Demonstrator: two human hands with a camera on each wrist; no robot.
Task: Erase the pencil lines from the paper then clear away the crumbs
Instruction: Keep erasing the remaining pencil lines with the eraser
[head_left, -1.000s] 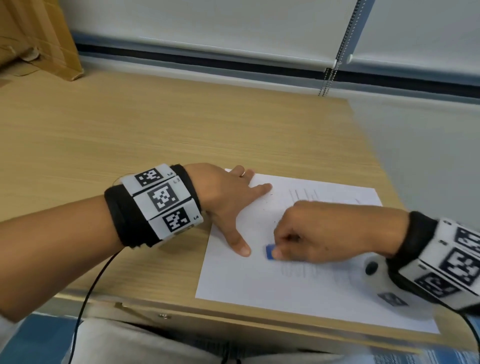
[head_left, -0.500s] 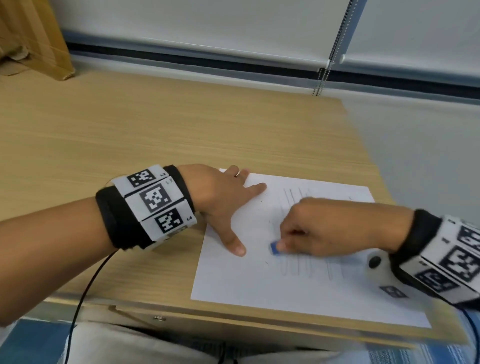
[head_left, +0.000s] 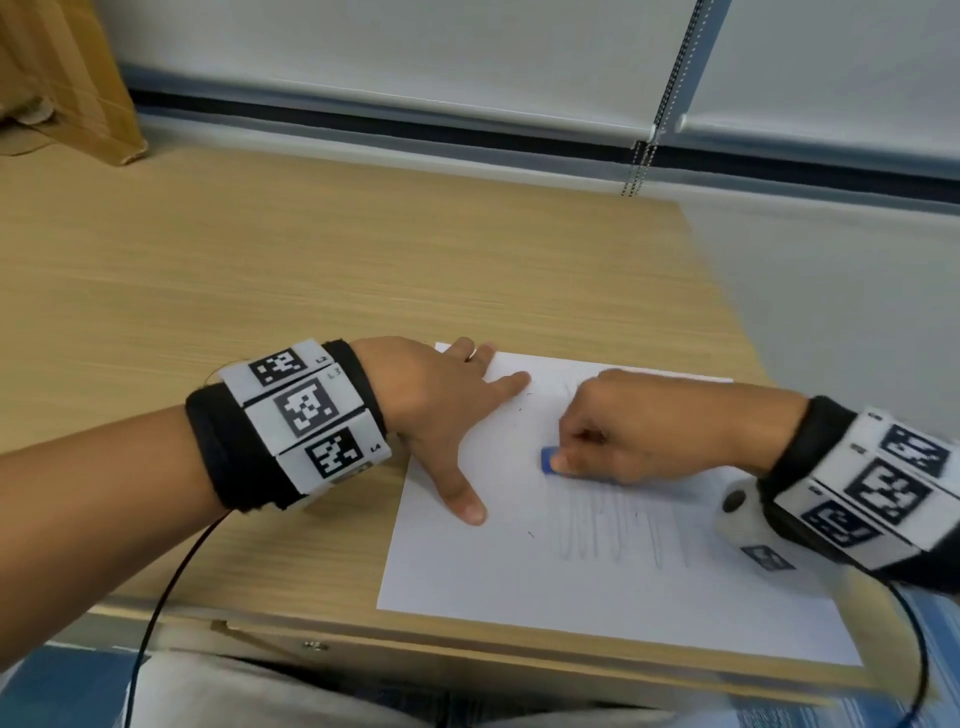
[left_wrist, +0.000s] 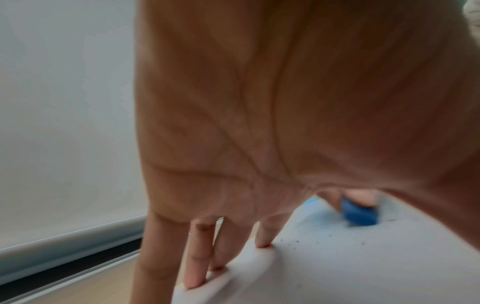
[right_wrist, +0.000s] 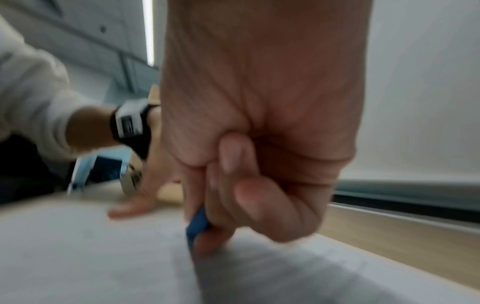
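Observation:
A white sheet of paper (head_left: 519, 587) lies on the wooden desk (head_left: 311, 270) near its front right corner. Faint pencil lines (head_left: 613, 535) run across its middle. My right hand (head_left: 623, 431) pinches a small blue eraser (head_left: 547, 460) against the paper; the eraser (left_wrist: 359, 215) also shows in the left wrist view and the eraser (right_wrist: 197, 224) in the right wrist view. My left hand (head_left: 441, 410) lies flat with spread fingers (left_wrist: 197, 265) on the sheet's left and top edge. Dark crumbs (left_wrist: 293, 243) dot the paper.
A cardboard box (head_left: 57, 78) stands at the desk's far left. A blind's bead chain (head_left: 644, 166) hangs at the back. The desk's right edge (head_left: 727, 312) drops off beside the paper. A black cable (head_left: 166, 592) trails from my left wrist.
My right hand has slid the eraser a little up and back along the pencil lines. The left hand stays pressed on the sheet. The head view has shifted slightly.

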